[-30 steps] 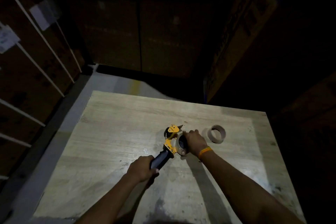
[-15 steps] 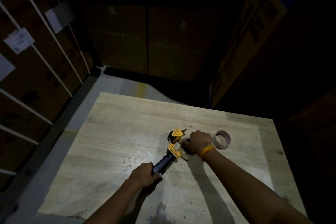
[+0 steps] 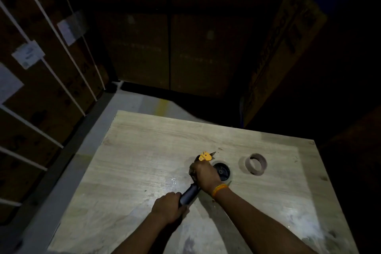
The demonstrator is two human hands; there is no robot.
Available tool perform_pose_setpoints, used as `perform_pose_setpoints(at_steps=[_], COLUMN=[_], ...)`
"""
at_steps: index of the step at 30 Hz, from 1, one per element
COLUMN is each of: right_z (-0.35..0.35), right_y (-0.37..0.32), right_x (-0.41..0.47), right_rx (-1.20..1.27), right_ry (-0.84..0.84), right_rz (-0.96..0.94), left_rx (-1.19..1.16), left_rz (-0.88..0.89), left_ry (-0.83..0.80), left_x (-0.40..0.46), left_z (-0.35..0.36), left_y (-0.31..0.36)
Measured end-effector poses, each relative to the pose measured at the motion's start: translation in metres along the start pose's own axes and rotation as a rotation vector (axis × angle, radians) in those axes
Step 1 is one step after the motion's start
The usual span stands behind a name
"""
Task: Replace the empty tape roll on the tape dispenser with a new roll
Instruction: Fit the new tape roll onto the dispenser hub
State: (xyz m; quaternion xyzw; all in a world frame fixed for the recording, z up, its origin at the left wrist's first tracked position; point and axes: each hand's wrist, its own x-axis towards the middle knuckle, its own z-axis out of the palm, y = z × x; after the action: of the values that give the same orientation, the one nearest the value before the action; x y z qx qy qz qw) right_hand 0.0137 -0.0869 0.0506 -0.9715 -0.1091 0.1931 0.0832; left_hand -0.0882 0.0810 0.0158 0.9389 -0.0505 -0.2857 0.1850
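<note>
A yellow and black tape dispenser (image 3: 206, 156) lies on the pale wooden table (image 3: 134, 161). My left hand (image 3: 168, 207) is wrapped around its black handle (image 3: 188, 195). My right hand (image 3: 204, 174), with an orange band at the wrist, rests closed over the dispenser's middle, just left of the black hub with a clear tape roll (image 3: 222, 171) around it. What the right fingers hold is hidden. An empty brown cardboard core (image 3: 256, 164) stands on the table to the right, apart from the dispenser.
Stacked cardboard boxes with white straps and paper labels (image 3: 28, 53) rise at the left. More dark boxes (image 3: 169, 51) stand behind the table and at the right (image 3: 284, 43). A grey floor strip (image 3: 86, 146) runs along the table's left edge.
My right hand has slid left off the tape roll onto the dispenser's frame, so the black hub now shows. The left hand keeps its grip on the handle. The camera has tilted slightly.
</note>
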Motion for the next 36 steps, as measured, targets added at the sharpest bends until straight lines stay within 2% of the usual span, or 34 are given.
perform_pose_setpoints(at_steps=[2,7,9,11,13,15,17,22,30,36], right_z=[0.002,-0.025,-0.038,-0.051,-0.057,-0.059,-0.056,-0.049,-0.048,-0.056], right_y=[-0.001,0.012,0.035,0.067,0.097,0.112,0.117,0.110,0.094,0.105], right_x=[-0.002,-0.027,-0.035,-0.040,-0.041,-0.041,-0.038,-0.028,-0.021,-0.018], right_rx=[-0.010,0.175,0.286,0.281,0.170,0.089,0.049,-0.123,-0.157,-0.128], right_ry=[0.016,0.181,0.248,0.196,-0.011,-0.185,-0.246,-0.224,-0.054,-0.017], right_rz=[-0.043,-0.091,-0.007,0.055,0.080,0.047,-0.014,-0.092,0.142,0.213], left_rx=[0.012,0.004,-0.006,-0.010,-0.015,-0.015,-0.017,-0.016,-0.053,-0.065], left_rz=[0.004,0.013,0.030,0.047,0.052,0.054,0.058,0.044,0.011,-0.002], left_ry=[-0.003,-0.016,-0.030,-0.053,-0.077,-0.089,-0.087,-0.072,-0.031,-0.025], left_x=[0.000,0.004,0.007,0.009,0.011,0.013,0.013,0.010,0.001,-0.003], left_z=[0.001,0.003,0.001,-0.003,-0.006,-0.008,-0.009,-0.009,-0.005,-0.003], left_y=[0.001,0.001,-0.002,-0.004,-0.005,-0.005,-0.003,-0.001,0.002,0.004])
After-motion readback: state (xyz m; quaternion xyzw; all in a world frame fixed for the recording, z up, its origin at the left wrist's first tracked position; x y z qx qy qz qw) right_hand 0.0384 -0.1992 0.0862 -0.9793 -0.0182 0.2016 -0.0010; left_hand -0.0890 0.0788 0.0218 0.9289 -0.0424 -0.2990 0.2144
